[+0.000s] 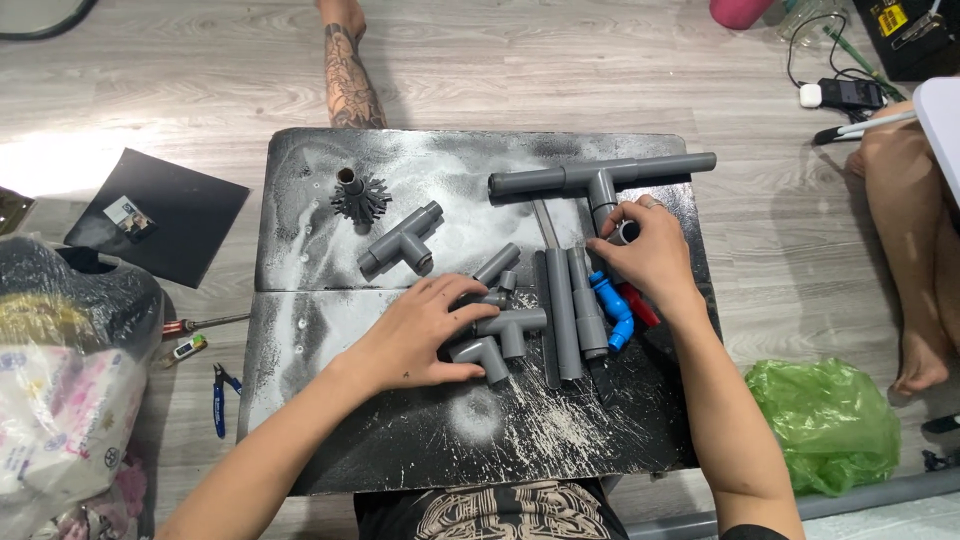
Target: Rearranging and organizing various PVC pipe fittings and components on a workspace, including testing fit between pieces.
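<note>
A black, white-dusted board lies on the floor with grey plastic pipe parts on it. My left hand rests over a cluster of grey elbow and tee fittings, fingers curled around them. My right hand grips a short grey ring-shaped fitting just under the stem of a long grey tee pipe assembly. Several straight grey pipes lie between my hands. A blue fitting and a red part sit under my right wrist. Another grey tee lies further left.
A black finned part stands at the board's back left. Screwdriver and blue-handled pliers lie on the floor left. A green plastic bag is at right. Another person's legs show at top and right.
</note>
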